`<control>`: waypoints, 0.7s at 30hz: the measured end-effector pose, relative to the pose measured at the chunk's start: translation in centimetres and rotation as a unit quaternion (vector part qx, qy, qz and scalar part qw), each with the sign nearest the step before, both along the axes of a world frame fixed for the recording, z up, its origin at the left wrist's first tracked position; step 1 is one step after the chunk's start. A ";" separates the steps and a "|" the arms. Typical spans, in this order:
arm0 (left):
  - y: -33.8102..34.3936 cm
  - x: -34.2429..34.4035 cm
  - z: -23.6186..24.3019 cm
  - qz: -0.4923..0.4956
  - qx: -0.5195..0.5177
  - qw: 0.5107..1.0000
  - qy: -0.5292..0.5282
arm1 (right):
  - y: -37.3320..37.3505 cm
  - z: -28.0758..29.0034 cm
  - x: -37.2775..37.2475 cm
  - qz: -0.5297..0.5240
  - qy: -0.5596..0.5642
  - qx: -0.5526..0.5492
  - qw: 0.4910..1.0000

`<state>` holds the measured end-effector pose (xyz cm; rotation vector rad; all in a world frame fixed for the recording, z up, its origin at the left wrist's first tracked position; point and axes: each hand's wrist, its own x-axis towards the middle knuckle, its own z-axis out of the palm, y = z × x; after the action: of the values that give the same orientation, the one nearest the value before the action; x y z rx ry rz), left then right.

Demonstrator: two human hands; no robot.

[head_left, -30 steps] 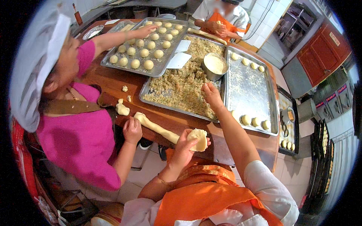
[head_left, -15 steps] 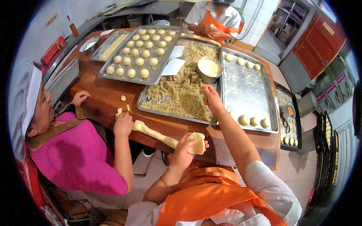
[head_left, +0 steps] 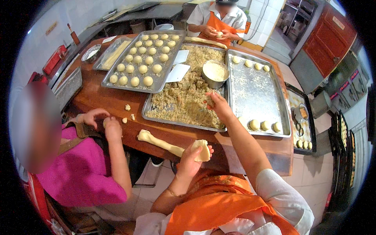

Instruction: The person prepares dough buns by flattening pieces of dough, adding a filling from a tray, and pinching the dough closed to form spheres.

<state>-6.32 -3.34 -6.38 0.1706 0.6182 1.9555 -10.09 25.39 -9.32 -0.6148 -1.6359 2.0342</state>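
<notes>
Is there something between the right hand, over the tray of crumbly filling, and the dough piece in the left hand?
Nothing visible does. The right hand pinches filling over the filling tray; the left hand cups the dough piece off the table edge. Only tray rim and bare table lie between.
</notes>
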 end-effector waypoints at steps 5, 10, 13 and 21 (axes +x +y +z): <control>0.4 -0.2 -0.5 0.016 -0.017 0.999 0.026 | -2.0 4.8 0.8 -0.024 0.132 -0.351 0.927; 2.1 -1.8 -0.2 0.017 -0.036 0.998 0.058 | 0.3 1.9 0.6 0.001 0.101 -0.241 0.965; 3.7 -3.1 -0.2 0.047 -0.061 0.993 0.086 | -0.3 2.1 0.8 -0.025 0.041 -0.158 0.986; 10.3 -6.3 -0.2 0.142 -0.104 0.979 0.105 | -2.4 4.3 2.1 0.004 0.019 0.079 0.997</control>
<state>-12.57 6.92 -6.61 0.1651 1.0287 2.1451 -7.95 23.00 -5.04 -0.5112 -1.7581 1.8885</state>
